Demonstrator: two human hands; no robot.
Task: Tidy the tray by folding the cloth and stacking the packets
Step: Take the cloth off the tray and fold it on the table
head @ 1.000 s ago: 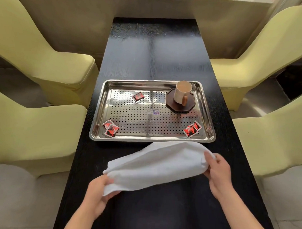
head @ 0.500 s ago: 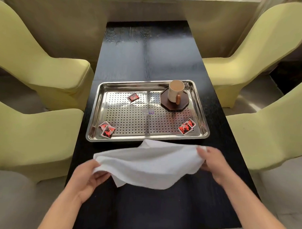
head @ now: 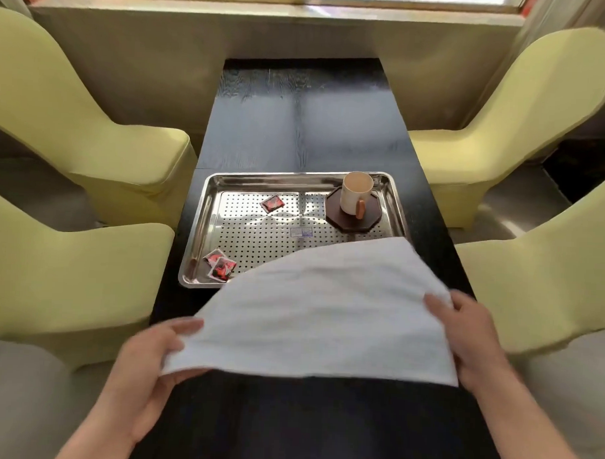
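White cloth hung spread over desk, at tray's 6 o'clock. Left hand and right hand pinched opposite edges in fingers, likely squaring it for folding. Packets lay unstacked in tray at 7 and 11 o'clock.

A long black worktop ran up to a wall under a window ledge. A cream cup with a brown handle stood upright on a dark brown coaster, near the right edge of the worktop. Two yellow-green chairs stood by the left edge. Two more chairs stood by the right edge. The floor was grey.
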